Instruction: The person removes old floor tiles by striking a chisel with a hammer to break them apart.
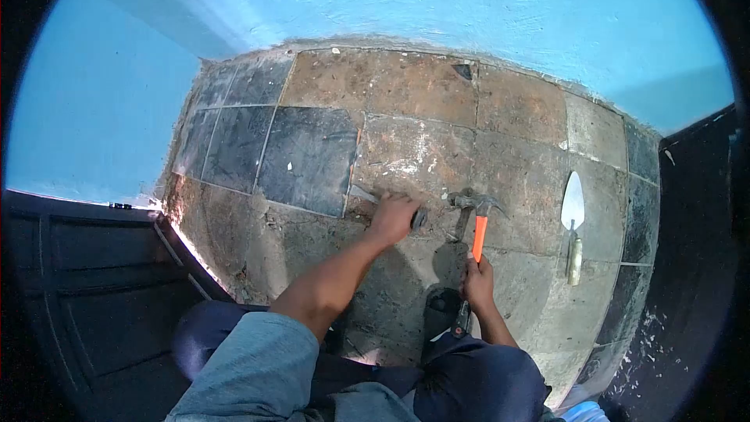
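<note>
My left hand is wrapped round a chisel. Its flat metal blade points left at the broken edge of a dark floor tile, and its dark butt end sticks out on the right of my fist. In my right hand is a claw hammer, gripped by its orange and black handle. The hammer head is just right of the chisel's butt, over the bare floor, with a gap between them. My fingers hide the middle of the chisel.
A pointing trowel lies on the floor to the right. Dark tiles remain at the left, with more along the right side. Light blue walls bound the floor behind. A dark panelled door stands at the left. Crumbs of debris lie around.
</note>
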